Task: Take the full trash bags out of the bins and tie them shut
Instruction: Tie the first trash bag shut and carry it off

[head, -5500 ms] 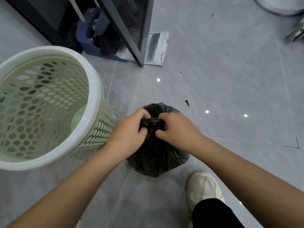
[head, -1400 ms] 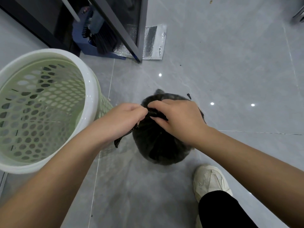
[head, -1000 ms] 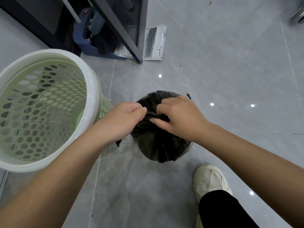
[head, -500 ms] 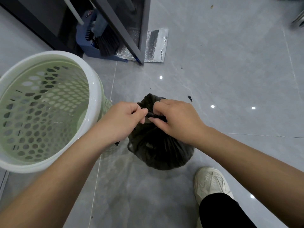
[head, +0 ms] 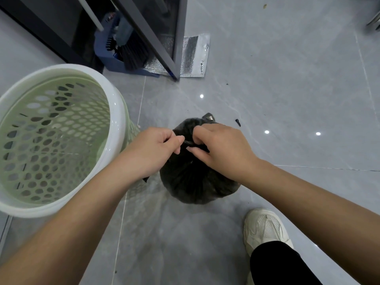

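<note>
a person's left hand (head: 151, 150) and right hand (head: 223, 148) meet over the gathered neck of a black trash bag (head: 195, 182) that sits on the grey tiled floor (head: 287, 89), out of the bin. the fingers (head: 177, 141) of the left hand are curled together and pinch a twisted strand of the black plastic, while the right hand's fingers (head: 198, 132) are curled round the bunched top of the bag from the 3 o'clock side. the two hands are almost touching, with the strand stretched between them. the bulging body of the bag lies directly beneath the fingers, spreading toward 6 o'clock, and a small tail of plastic pokes out at 12 o'clock. a pale green perforated bin (head: 116, 112) with a white rim stands just beside the bag at 9 o'clock. a cream shoe (head: 265, 227) is at 5 o'clock, a silver foil pouch (head: 194, 56) at 12 o'clock, a blue dustpan and brush (head: 125, 52) at 11 o'clock, and a black scrap (head: 238, 122) at 1 o'clock.
</note>
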Motion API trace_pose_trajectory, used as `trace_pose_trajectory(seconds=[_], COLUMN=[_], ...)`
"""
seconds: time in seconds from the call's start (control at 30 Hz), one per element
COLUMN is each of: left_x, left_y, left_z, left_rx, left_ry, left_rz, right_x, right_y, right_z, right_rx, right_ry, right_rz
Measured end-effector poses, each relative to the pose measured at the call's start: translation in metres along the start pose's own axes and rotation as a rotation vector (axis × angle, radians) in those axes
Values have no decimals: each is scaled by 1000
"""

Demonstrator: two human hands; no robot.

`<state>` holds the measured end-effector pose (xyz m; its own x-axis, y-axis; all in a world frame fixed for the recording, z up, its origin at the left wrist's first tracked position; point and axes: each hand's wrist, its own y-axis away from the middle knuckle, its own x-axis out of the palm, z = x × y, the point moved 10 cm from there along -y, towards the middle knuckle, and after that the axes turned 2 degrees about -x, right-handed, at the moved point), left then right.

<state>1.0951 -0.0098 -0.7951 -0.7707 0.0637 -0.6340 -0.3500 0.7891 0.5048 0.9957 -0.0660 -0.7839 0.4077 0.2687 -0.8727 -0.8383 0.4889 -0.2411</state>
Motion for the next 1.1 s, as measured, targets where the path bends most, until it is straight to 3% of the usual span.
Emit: trace_pose_trajectory(seconds=[0.3,0.67,0.93,1.1], left_x=[-1,-3,-2,-3], left_y=[0,-2,-1,-1], left_z=[1,3,5,4], left_rx=[1,11,-2,6], left_ry=[10,16,-2,3], left_rz=[-8,-25,-17,-28], right_x=[0,13,6,1], right_y=[0,-1,-4,-3], right_z=[5,4,3,2], right_rx=[-63,-12,-55,24], right_ry=[39,-31,8,64], right_rz=[-39,113,16,-2])
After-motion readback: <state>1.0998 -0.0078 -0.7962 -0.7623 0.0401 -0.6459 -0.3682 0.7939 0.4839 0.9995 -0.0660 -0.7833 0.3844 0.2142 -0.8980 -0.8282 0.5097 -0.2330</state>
